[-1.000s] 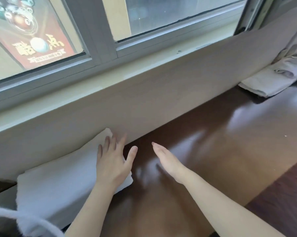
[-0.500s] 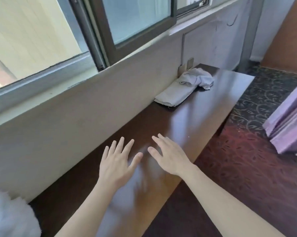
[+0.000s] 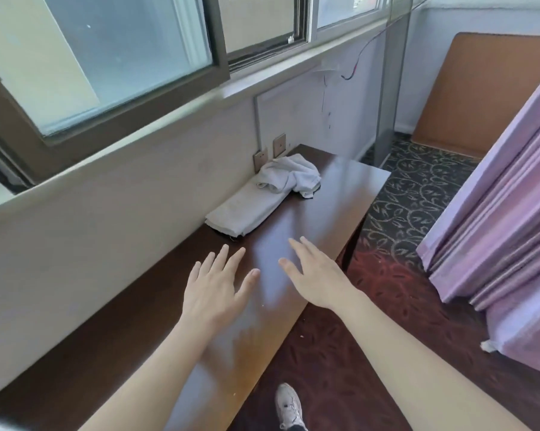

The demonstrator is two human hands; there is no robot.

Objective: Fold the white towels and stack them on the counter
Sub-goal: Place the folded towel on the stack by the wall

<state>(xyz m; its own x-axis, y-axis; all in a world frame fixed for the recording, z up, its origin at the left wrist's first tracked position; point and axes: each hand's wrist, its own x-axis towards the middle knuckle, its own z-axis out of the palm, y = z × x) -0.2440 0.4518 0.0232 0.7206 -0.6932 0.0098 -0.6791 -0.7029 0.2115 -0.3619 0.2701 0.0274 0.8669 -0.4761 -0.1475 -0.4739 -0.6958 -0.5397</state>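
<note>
My left hand and right hand both spread flat, fingers straight, empty — above dark bench. Folded white towel ahead against wall, crumpled towel on its far end — hands well apart from both.

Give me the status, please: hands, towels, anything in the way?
Left hand and right hand open, holding nothing, over the counter. Crumpled towel lies on far end of flat towel, ahead by the wall. Nothing seen between.
</note>
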